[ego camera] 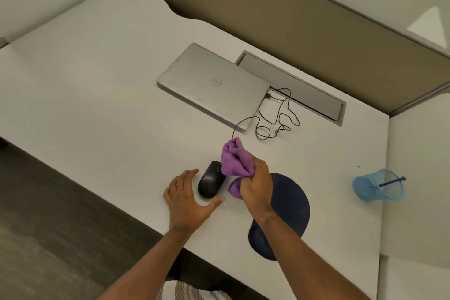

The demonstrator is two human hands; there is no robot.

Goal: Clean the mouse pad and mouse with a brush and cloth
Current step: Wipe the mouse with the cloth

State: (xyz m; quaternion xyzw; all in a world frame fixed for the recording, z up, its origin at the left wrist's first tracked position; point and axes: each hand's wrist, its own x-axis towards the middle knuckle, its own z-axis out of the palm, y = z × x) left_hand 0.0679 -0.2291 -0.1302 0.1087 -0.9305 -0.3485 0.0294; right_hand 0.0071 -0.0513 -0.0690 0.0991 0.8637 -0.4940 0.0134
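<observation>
The right hand (255, 182) is clutching the limp purple cloth (235, 158) at the slick mouse's (210, 180) two o'clock, the open-fingered left hand (187, 200) perhaps bracing its sides.

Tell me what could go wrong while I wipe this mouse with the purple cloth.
The mouse sits on bare desk, and your left hand is open beside it without a grip, so the cloth in your right hand may shove it away. Its cable lies in loose loops up to the laptop; a snag could pull it loose.
</observation>
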